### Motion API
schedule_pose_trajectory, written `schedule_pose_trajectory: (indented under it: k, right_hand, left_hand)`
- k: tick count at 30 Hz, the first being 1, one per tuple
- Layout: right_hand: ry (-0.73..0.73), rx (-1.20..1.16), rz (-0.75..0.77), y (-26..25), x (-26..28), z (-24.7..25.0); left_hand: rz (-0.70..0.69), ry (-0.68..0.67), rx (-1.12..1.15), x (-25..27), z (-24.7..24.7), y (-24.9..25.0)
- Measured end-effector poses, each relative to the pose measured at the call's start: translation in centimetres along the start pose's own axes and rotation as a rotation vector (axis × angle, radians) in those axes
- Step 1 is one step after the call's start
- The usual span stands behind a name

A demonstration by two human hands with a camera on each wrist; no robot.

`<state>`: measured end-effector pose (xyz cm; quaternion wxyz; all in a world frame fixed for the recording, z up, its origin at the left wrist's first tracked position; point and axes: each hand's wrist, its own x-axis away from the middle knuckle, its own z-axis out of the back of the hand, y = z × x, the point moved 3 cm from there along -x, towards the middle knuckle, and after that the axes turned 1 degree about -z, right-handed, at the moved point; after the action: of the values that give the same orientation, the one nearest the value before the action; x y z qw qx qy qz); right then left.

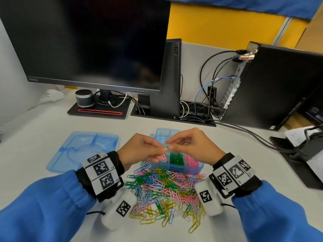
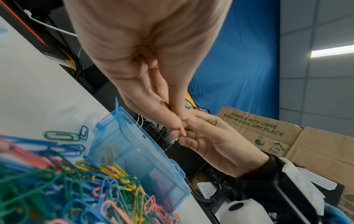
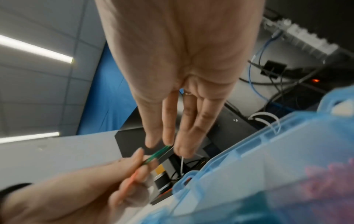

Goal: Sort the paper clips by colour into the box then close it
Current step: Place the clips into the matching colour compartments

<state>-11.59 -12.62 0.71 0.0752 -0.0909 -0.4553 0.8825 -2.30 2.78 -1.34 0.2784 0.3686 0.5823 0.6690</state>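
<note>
1. Nearest the person, at 6 o'clock on the white desk (image 1: 43, 133), lies a loose heap of paper clips (image 1: 164, 191) in green, pink, blue, yellow and white.
2. Just beyond the heap, touching its far edge, stands the open translucent blue box (image 1: 176, 167); one compartment holds green clips (image 1: 176, 158), and the one at its 3 o'clock side holds pink clips (image 1: 191, 161).
3. Above the box the two hands meet. The left hand (image 1: 139, 149) pinches a pink paper clip (image 1: 164, 157) between thumb and fingers, the clip hanging down.
4. The right hand (image 1: 192, 145) pinches a green paper clip (image 3: 157, 154) between thumb and fingertips; its other end reaches the left hand's fingers.
5. At 10 o'clock from the box, well apart, the blue lid (image 1: 83, 151) lies flat on the desk.
6. Farthest off, at 11 o'clock, stands a dark monitor (image 1: 87, 42); at 2 o'clock a black computer tower (image 1: 272, 88) with cables.
</note>
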Motion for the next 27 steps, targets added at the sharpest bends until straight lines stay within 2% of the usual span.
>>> schedule_pose_trajectory:
  k: [2, 5, 7, 11, 14, 18, 22, 27]
  right_hand:
    - [-0.061, -0.038, 0.000, -0.3, 0.1, 0.0]
    - [0.029, -0.005, -0.012, 0.1, -0.1, 1.4]
    - [0.110, 0.086, -0.033, 0.8, -0.1, 2.2]
    - [0.086, 0.332, -0.036, 0.8, 0.4, 1.5]
    - [0.091, 0.249, -0.024, -0.5, 0.6, 0.8]
    - [-0.027, 0.054, -0.059, -1.4, 0.9, -1.4]
    - [0.045, 0.038, -0.043, -1.2, 0.8, -1.0]
    - [0.035, 0.115, -0.028, -1.9, 0.8, 0.2]
  left_hand:
    - [0.003, -0.005, 0.000, 0.0, -0.2, -0.1]
    - [-0.007, 0.005, 0.014, 0.0, 0.0, -0.1]
    - [-0.017, 0.015, 0.042, -0.1, 0.2, -0.1]
    - [-0.012, 0.005, 0.091, -0.1, 0.4, -0.2]
    - [-0.021, 0.027, 0.136, -0.1, 0.4, -0.1]
    - [-0.030, 0.051, 0.172, -0.1, 0.3, -0.1]
    - [-0.031, 0.036, 0.200, 0.0, 0.0, 0.0]
    - [0.000, 0.004, 0.209, -0.1, -0.5, 0.3]
